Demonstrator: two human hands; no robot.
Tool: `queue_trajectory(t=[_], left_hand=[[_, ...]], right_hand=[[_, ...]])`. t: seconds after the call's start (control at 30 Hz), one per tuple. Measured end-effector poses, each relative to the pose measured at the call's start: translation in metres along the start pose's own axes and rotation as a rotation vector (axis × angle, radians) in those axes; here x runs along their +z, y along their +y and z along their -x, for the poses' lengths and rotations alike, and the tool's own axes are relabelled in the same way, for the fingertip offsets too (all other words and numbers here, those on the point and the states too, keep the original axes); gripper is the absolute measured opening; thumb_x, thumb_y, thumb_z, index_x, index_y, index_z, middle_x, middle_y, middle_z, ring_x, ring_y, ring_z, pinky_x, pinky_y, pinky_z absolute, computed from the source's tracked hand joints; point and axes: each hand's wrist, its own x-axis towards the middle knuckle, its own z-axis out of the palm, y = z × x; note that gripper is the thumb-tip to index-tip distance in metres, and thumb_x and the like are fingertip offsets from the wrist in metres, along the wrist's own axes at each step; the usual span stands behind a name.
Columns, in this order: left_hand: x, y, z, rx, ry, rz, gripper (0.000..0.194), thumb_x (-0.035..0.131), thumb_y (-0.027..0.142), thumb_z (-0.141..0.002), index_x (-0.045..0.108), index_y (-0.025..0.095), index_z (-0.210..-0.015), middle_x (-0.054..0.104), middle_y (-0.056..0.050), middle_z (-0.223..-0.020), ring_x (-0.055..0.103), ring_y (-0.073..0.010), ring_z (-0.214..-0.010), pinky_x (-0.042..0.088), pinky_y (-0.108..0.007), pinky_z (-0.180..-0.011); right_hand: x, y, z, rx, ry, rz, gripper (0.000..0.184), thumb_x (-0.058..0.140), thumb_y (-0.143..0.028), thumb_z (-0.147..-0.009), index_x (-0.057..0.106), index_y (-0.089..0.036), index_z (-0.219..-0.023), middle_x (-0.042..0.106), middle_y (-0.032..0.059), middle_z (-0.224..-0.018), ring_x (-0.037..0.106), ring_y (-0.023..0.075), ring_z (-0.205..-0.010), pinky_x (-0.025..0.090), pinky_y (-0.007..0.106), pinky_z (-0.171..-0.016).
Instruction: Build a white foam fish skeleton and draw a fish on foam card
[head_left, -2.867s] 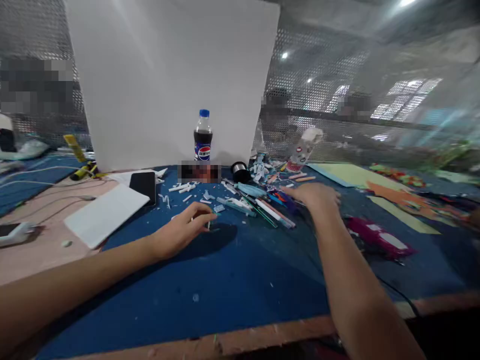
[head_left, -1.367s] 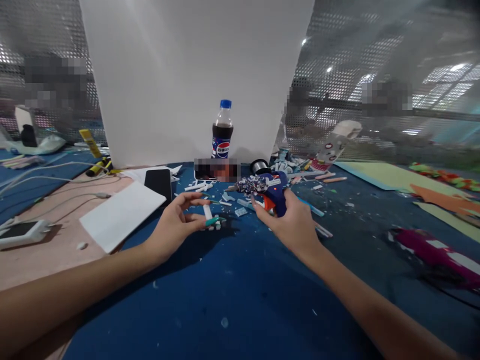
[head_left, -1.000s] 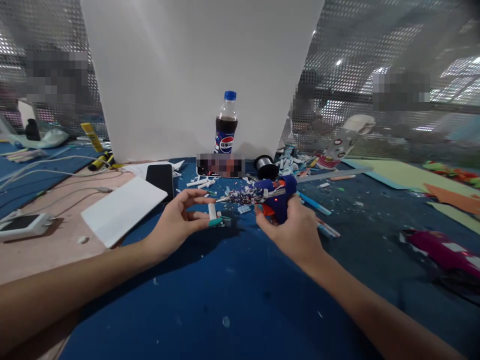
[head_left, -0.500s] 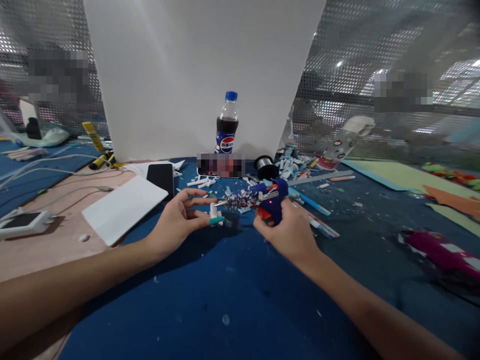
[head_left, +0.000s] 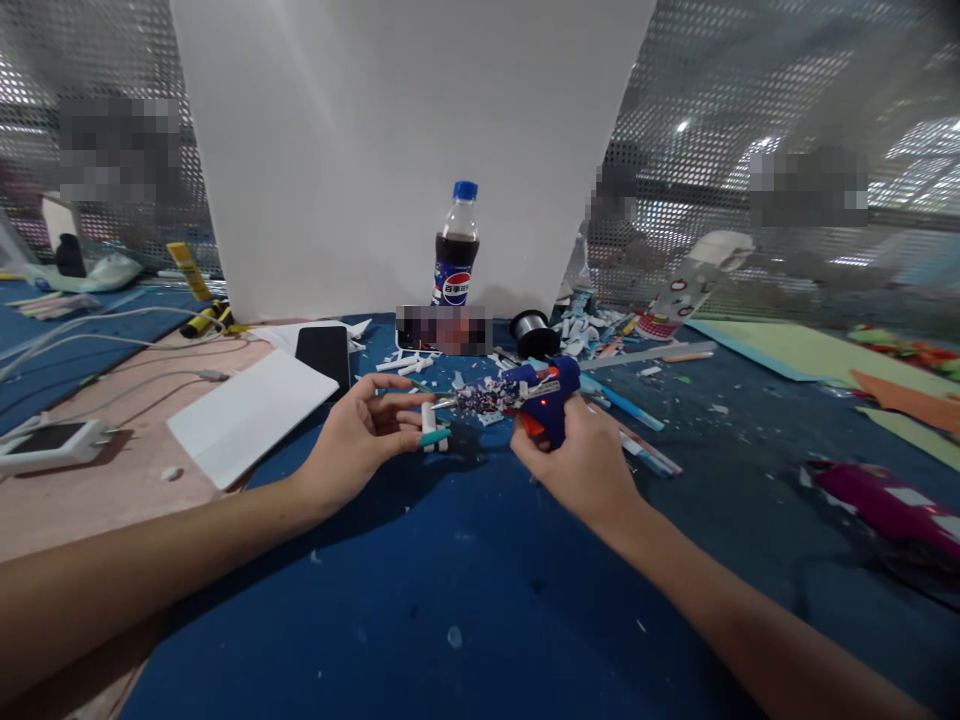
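My right hand is wrapped round the handle of a blue hot glue gun, its front coated with glue and bits of debris. A small red light glows on the gun's side. The metal nozzle points left and meets, or nearly meets, a small white piece, like a short stick or rolled paper. My left hand pinches this white piece between thumb and fingers. The long thumbnail is teal. How the fingers behind the piece touch it is partly hidden.
Behind the hands stand a cola bottle, a phone and a wire spool. White scraps lie at the back right. Folded white paper is at left, a magenta tool at right.
Both hands hold nearly the same pose, the nozzle still at the white piece. The whole view has shifted very slightly.
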Motion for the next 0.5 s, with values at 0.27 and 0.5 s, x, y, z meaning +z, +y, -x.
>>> queue_trajectory(t=[0.27,0.5], left_hand=[[-0.0002,0.0021,-0.0002,0.007,0.003,-0.026,0.043,0.074,0.014,-0.066,0.045,0.018,-0.098,0.07,-0.01,-0.105,0.07,-0.0152,-0.071,0.061,-0.033,-0.069],[-0.0006,0.0001,-0.0008,0.002,0.016,-0.004,0.046,0.075,0.014,-0.063,0.046,0.018,-0.099,0.069,-0.01,-0.107,0.07,-0.015,-0.069,0.06,-0.03,-0.066]], right_hand=[[-0.0021,0.002,-0.0014,-0.01,-0.022,0.011,0.024,0.05,-0.029,-0.072,0.029,-0.024,-0.062,0.04,-0.0039,-0.044,0.041,0.012,-0.037,0.028,0.024,-0.04],[-0.0012,0.0013,-0.0015,-0.057,0.027,0.053,0.02,0.049,-0.027,-0.071,0.032,-0.024,-0.062,0.04,-0.0033,-0.044,0.041,0.0122,-0.038,0.029,0.025,-0.041]])
